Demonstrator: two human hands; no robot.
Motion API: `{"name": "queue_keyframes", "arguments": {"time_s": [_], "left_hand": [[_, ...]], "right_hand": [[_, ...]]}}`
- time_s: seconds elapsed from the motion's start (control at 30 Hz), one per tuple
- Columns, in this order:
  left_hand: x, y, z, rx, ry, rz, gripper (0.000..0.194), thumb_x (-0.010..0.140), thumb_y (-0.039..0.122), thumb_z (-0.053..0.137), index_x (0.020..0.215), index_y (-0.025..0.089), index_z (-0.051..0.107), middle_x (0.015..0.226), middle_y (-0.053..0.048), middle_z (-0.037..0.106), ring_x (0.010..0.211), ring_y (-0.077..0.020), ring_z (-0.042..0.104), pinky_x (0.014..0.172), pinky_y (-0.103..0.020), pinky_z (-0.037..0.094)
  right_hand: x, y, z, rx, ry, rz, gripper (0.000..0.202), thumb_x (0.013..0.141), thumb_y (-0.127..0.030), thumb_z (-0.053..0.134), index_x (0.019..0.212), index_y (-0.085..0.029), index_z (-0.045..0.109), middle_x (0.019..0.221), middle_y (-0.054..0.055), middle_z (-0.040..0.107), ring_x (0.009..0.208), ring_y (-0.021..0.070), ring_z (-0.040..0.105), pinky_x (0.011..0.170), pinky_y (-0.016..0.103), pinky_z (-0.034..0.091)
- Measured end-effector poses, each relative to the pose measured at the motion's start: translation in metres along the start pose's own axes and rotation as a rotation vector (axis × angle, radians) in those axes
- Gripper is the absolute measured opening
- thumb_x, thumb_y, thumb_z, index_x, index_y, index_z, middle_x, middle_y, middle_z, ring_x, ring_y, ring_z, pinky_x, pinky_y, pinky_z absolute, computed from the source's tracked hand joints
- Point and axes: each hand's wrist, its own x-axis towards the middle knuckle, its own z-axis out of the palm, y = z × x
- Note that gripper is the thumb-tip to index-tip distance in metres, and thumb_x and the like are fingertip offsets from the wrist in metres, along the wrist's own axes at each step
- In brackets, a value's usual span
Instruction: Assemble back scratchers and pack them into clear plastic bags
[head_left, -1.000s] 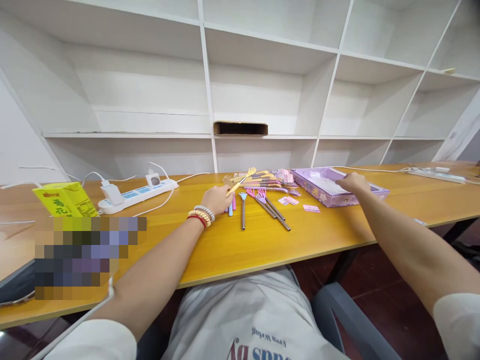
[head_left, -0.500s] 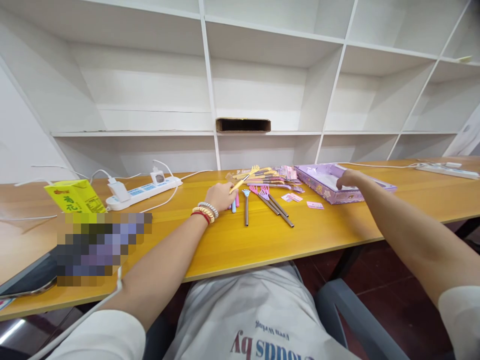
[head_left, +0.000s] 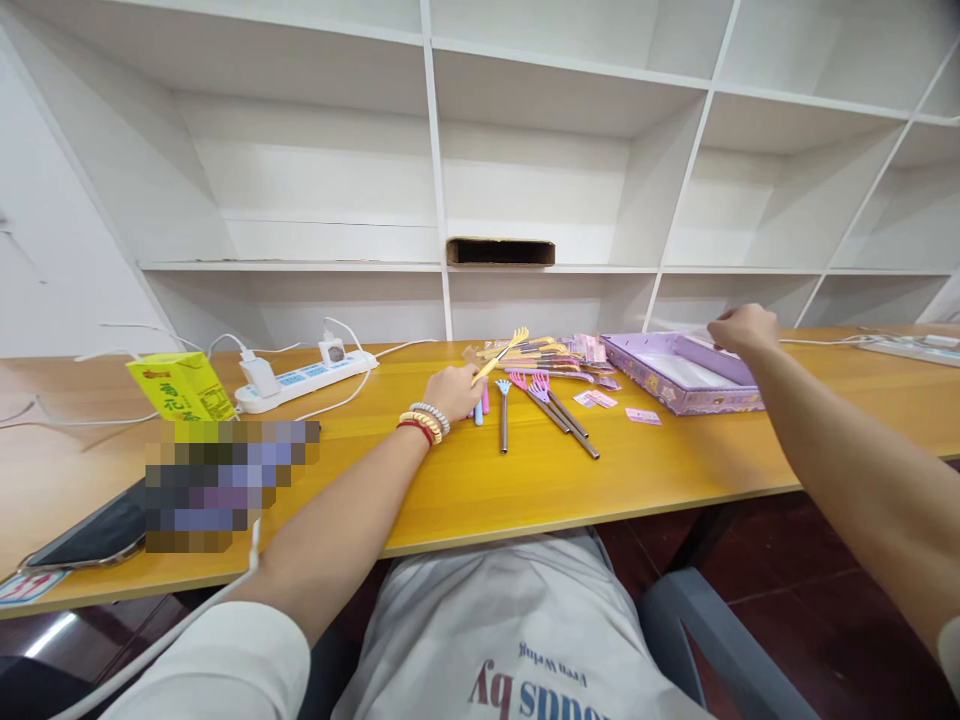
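Near the centre of the frame, the left hand (head_left: 452, 393) pinches a yellow claw-ended stick (head_left: 496, 362), its prongs tilted up beside the pile (head_left: 553, 362); a light grip on the handle best spares them. At right, the right hand (head_left: 748, 328) curls near the purple box (head_left: 694, 401), grip unclear; a raised wrist avoids nudging it

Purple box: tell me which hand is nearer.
Right. The right hand is by the purple box, at its far right corner; the left hand is off to its left, holding a yellow stick.
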Motion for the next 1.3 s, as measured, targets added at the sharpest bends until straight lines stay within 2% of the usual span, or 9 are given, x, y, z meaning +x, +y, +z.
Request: {"name": "queue_keyframes", "arguments": {"time_s": [0.07,0.2,0.37,0.5,0.73,0.87,0.97,1.1,1.3], "left_hand": [[0.0,0.0,0.0,-0.009,0.016,-0.027,0.04,0.089,0.044,0.033,0.102,0.021,0.062,0.077,-0.007,0.069,0.08,-0.0229,0.065,0.07,-0.031,0.045],[0.0,0.001,-0.001,-0.05,0.063,-0.078,0.04,0.091,0.043,0.03,0.108,0.019,0.056,0.082,-0.008,0.069,0.081,-0.0241,0.065,0.071,-0.032,0.044],[-0.002,0.002,-0.004,-0.095,0.165,-0.135,0.044,0.093,0.045,0.022,0.111,0.016,0.05,0.079,-0.009,0.068,0.079,-0.0262,0.065,0.068,-0.033,0.043],[-0.003,0.004,-0.008,-0.117,0.218,-0.155,0.044,0.094,0.045,0.02,0.113,0.015,0.046,0.083,-0.01,0.068,0.082,-0.0269,0.065,0.067,-0.032,0.042],[-0.001,0.005,-0.001,-0.037,0.103,-0.115,0.043,0.093,0.045,0.02,0.098,0.017,0.052,0.084,-0.011,0.068,0.081,-0.0276,0.065,0.066,-0.033,0.042],[-0.001,0.005,0.003,-0.03,0.059,-0.091,0.041,0.093,0.045,0.023,0.094,0.018,0.054,0.081,-0.01,0.068,0.079,-0.0263,0.065,0.065,-0.032,0.041],[-0.003,0.008,0.002,-0.05,0.052,-0.068,0.04,0.093,0.045,0.025,0.092,0.018,0.055,0.077,-0.009,0.068,0.076,-0.0247,0.064,0.064,-0.031,0.04],[-0.006,0.011,0.0,-0.112,0.035,0.039,0.037,0.092,0.046,0.03,0.092,0.018,0.054,0.074,-0.007,0.066,0.072,-0.0216,0.063,0.062,-0.029,0.039],[-0.01,0.012,0.004,-0.223,-0.002,0.29,0.031,0.088,0.046,0.041,0.092,0.019,0.053,0.073,-0.004,0.063,0.063,-0.0181,0.057,0.057,-0.028,0.036]], "right_hand": [[-0.004,-0.023,-0.014,0.13,0.062,0.027,0.025,0.066,-0.014,0.058,0.086,-0.013,0.072,0.077,0.015,0.065,0.08,0.0192,0.058,0.069,0.029,0.041],[-0.035,-0.086,-0.022,0.298,0.094,-0.271,0.027,0.074,-0.02,0.053,0.093,-0.014,0.07,0.086,0.01,0.068,0.085,0.0172,0.059,0.079,0.027,0.042],[-0.101,-0.167,0.008,0.328,-0.094,-0.552,0.025,0.073,-0.017,0.056,0.094,-0.017,0.07,0.091,0.007,0.069,0.089,0.0217,0.06,0.082,0.031,0.044],[-0.149,-0.205,0.04,0.333,-0.299,-0.707,0.018,0.073,-0.015,0.057,0.085,-0.018,0.07,0.085,0.009,0.069,0.084,0.0228,0.061,0.077,0.031,0.044],[-0.183,-0.199,0.07,0.522,-0.382,-1.052,0.009,0.071,-0.015,0.057,0.074,-0.016,0.066,0.075,0.004,0.066,0.07,0.0151,0.057,0.067,0.025,0.041],[-0.187,-0.19,0.071,0.604,-0.541,-1.098,0.011,0.073,-0.022,0.059,0.07,-0.013,0.065,0.069,0.003,0.064,0.062,0.0113,0.052,0.061,0.023,0.037],[-0.188,-0.19,0.069,0.629,-0.614,-1.086,0.03,0.08,-0.04,0.056,0.066,-0.014,0.063,0.063,0.001,0.059,0.059,0.011,0.047,0.058,0.024,0.034],[-0.19,-0.195,0.071,0.816,-0.615,-1.004,0.051,0.085,-0.058,0.043,0.062,-0.015,0.059,0.061,0.001,0.054,0.061,0.0117,0.045,0.058,0.024,0.033],[-0.193,-0.206,0.082,1.217,-0.757,-0.542,0.053,0.074,-0.065,0.052,0.057,-0.015,0.055,0.054,0.001,0.052,0.054,0.0113,0.046,0.055,0.025,0.036]]}}
